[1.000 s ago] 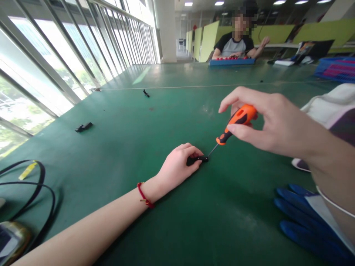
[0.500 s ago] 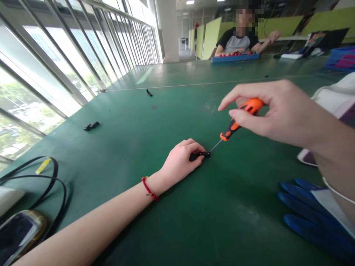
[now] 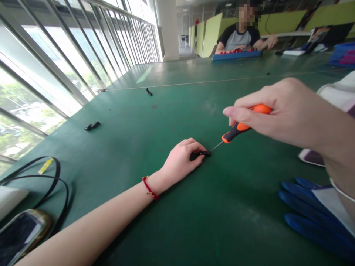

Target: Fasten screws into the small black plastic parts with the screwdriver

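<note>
My left hand (image 3: 183, 157) rests on the green table (image 3: 155, 229), thumb and fingers pinching a small black part (image 3: 204, 153) whose right end sticks out; the rest is hidden by the fingers. My right hand (image 3: 280, 111) is wrapped round the orange and black handle of a screwdriver (image 3: 235, 130). The thin shaft slants down to the left, and its tip meets the outer end of the black part. Whether the tip sits inside it is too small to tell.
Two black pieces lie further off, one left (image 3: 92, 126), one far (image 3: 149, 91). A phone (image 3: 22, 234) and black cable (image 3: 58, 170) are at lower left. Blue gloves (image 3: 307, 218) lie at lower right. A person (image 3: 239, 38) sits opposite behind a blue tray (image 3: 235, 55).
My right hand has closed its fingers round the screwdriver handle, which now tilts lower to the right. My left hand and the black part have stayed in place.
</note>
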Demonstrator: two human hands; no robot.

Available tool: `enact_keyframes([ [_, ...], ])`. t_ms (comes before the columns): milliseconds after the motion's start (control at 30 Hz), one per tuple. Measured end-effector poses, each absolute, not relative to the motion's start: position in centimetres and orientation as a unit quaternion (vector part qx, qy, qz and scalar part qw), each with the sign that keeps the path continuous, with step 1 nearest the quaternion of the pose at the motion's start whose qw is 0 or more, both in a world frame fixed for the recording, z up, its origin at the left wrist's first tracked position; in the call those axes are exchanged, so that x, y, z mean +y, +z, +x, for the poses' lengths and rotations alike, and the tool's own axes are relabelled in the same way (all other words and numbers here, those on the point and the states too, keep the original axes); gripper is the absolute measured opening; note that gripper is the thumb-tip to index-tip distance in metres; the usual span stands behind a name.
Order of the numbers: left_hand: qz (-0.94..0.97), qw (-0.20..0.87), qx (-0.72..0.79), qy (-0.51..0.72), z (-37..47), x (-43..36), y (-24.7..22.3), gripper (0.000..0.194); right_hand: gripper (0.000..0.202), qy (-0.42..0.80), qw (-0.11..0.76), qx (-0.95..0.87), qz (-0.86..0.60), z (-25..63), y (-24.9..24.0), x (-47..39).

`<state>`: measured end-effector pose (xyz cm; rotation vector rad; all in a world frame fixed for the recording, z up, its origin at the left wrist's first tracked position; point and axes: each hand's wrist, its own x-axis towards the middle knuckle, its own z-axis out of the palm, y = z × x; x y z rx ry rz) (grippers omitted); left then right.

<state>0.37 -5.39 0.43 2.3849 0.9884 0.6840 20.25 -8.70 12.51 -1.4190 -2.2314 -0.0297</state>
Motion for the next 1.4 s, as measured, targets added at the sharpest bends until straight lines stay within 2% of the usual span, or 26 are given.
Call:
enact_keyframes([
  [67,0.868,0.236,0.361,0.245,0.4,-5.4,0.5,0.018,0.013,-0.015,0.277,-0.823,-0.497,20.4,12.3,-8.4],
  [167,0.867,0.241,0.362,0.245,0.4,-5.4,0.5,0.017,0.028,0.015,0.291,-0.831,-0.474,20.3,12.0,-8.2],
  [233,0.866,0.244,0.360,0.247,0.4,-5.3,0.5,0.017,0.017,0.011,0.279,-0.830,-0.482,20.2,12.0,-8.3],
  [300,0.866,0.247,0.359,0.247,0.4,-5.3,0.5,0.017,0.021,-0.007,0.274,-0.827,-0.492,20.1,12.0,-8.3],
  [367,0.864,0.250,0.360,0.246,0.3,-5.3,0.4,0.017,0.011,-0.003,0.290,-0.823,-0.488,20.0,11.9,-8.3],
  [467,0.862,0.258,0.360,0.247,0.3,-5.3,0.4,0.017,0.019,0.016,0.298,-0.832,-0.468,19.9,11.8,-8.2],
  [533,0.861,0.262,0.357,0.251,0.3,-5.2,0.3,0.017,0.008,0.010,0.302,-0.832,-0.466,19.7,11.7,-8.2],
  [600,0.860,0.265,0.355,0.253,0.3,-5.3,0.3,0.017,0.014,0.004,0.318,-0.822,-0.472,19.6,11.6,-8.2],
  [667,0.858,0.267,0.357,0.253,0.3,-5.3,0.3,0.017,0.008,0.010,0.330,-0.817,-0.472,19.5,11.5,-8.2],
  [900,0.846,0.277,0.382,0.249,0.3,-5.5,0.7,0.017,0.016,0.009,0.303,-0.828,-0.472,19.5,11.7,-8.0],
  [1000,0.841,0.285,0.391,0.242,0.3,-5.7,1.0,0.016,0.008,0.027,0.295,-0.826,-0.480,19.5,11.8,-7.8],
  [1233,0.839,0.292,0.385,0.250,0.2,-5.6,0.9,0.017,0.017,0.022,0.287,-0.820,-0.495,19.8,12.2,-7.6],
  [1333,0.841,0.295,0.378,0.250,0.2,-5.4,0.8,0.016,0.009,0.016,0.284,-0.819,-0.498,19.9,12.2,-7.8],
  [1400,0.845,0.290,0.374,0.249,0.3,-5.3,0.7,0.016,0.015,0.021,0.272,-0.824,-0.496,20.1,12.2,-7.9],
])
